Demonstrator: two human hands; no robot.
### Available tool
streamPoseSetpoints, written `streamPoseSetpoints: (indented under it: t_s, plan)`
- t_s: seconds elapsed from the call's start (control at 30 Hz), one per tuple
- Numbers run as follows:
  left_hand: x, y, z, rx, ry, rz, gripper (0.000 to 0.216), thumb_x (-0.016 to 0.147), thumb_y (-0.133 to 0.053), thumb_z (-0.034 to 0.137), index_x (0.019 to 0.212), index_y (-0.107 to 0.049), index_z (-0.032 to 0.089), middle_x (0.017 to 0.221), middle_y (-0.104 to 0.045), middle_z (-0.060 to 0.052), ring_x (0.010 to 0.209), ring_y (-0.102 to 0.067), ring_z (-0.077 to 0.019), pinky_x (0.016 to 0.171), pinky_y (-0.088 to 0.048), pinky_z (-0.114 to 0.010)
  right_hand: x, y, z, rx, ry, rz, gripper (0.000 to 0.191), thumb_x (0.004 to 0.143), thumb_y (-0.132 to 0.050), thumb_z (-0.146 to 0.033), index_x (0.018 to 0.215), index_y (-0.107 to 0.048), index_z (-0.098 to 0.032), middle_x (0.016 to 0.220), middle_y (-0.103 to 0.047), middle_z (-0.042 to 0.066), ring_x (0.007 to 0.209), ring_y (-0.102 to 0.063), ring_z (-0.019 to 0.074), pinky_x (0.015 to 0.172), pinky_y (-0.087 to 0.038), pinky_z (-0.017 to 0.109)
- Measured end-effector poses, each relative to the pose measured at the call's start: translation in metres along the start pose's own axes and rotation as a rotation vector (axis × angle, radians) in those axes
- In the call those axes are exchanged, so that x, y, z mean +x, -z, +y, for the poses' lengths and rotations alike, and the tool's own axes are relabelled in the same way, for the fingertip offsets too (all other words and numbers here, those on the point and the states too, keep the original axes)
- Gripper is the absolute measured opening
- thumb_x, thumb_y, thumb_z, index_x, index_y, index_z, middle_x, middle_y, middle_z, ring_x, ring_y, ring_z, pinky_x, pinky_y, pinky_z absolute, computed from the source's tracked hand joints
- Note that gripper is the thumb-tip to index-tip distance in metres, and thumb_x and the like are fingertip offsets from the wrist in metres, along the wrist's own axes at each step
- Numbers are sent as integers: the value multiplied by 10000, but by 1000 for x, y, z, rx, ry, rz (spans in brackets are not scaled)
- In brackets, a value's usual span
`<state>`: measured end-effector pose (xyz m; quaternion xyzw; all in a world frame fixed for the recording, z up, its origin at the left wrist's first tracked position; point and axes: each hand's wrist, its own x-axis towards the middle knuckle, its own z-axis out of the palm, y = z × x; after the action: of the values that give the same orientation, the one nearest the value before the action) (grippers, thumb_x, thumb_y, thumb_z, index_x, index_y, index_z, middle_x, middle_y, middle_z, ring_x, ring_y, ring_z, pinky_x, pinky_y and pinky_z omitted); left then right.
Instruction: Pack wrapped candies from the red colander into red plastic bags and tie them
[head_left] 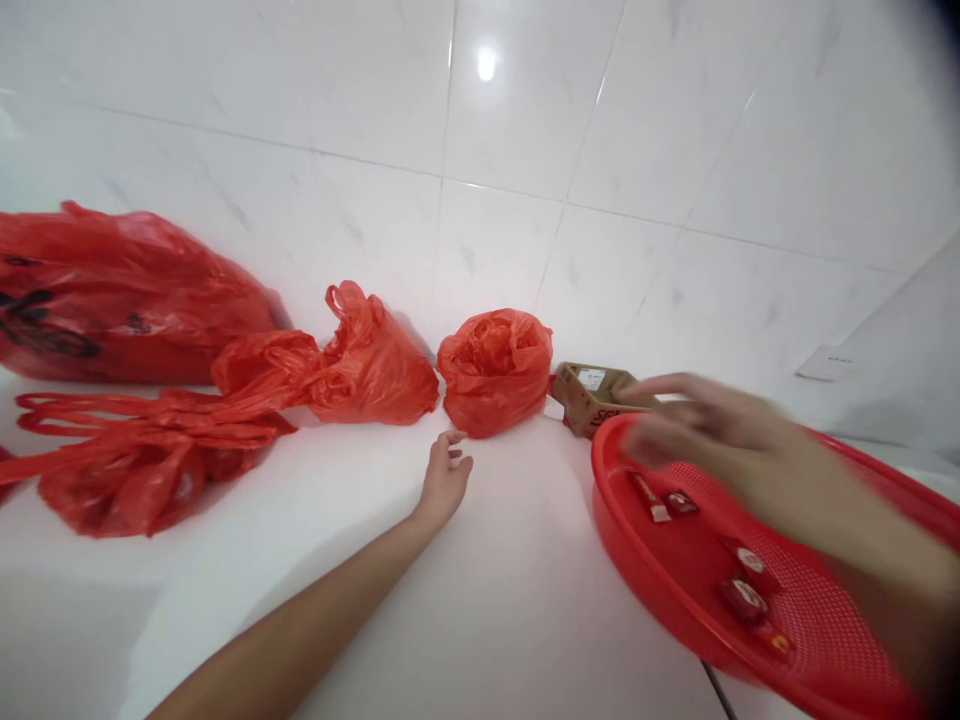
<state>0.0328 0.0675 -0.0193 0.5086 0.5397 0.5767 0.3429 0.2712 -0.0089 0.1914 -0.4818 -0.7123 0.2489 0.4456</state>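
My left hand (445, 477) rests on the white counter with its fingers loosely curled and apart, holding nothing, just short of a small red plastic bag (496, 368). My right hand (694, 420) hovers over the far rim of a red mesh basket (825, 610); it is smeared by motion, with fingers stretched out and nothing seen in them. Several small red wrapped packets (742, 590) lie in the basket.
A small cardboard box (596, 393) stands behind the basket by the tiled wall. More red plastic bags sit along the wall: a knotted one (371, 365), a large one (112, 300) at far left, and flat ones (142, 465) in front of it.
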Motion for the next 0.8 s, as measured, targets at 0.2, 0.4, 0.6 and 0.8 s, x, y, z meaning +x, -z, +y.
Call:
streamPoseSetpoints:
  t_s: [0.2,0.4,0.6,0.8]
  plan:
    - [42,-4,33,256,-407,2,439,780,-540,118,1206,-536,223,1408,-423,-92,1358,-319,-255,1151,-220,-458,127,-132,28,-178,155,-118,111,736,-663,-132,757,-613,-229,744,-640,14,784,-625,201,759,-470,361]
    - [99,-27,38,900,-599,-52,658,745,-713,362,1348,-485,231,1556,-266,-124,1436,-117,-406,1124,-53,-651,197,-160,84,-248,98,121,270,686,-694,-134,726,-444,-228,581,-439,-43,785,-565,199,815,-387,366]
    - [117,-45,24,963,-588,-132,569,725,-728,464,1248,-596,283,1483,-405,-97,1404,-195,-433,1108,3,-681,212,-143,86,-256,161,214,133,746,-591,-178,712,-474,-230,657,-515,3,750,-556,210,777,-397,361]
    - [121,-45,25,957,-553,-150,496,743,-716,419,1202,-637,249,1407,-483,-121,1372,-245,-450,1117,34,-652,209,-100,48,11,237,355,82,860,-459,-329,896,-423,-265,681,-471,-49,634,-499,138,630,-412,265]
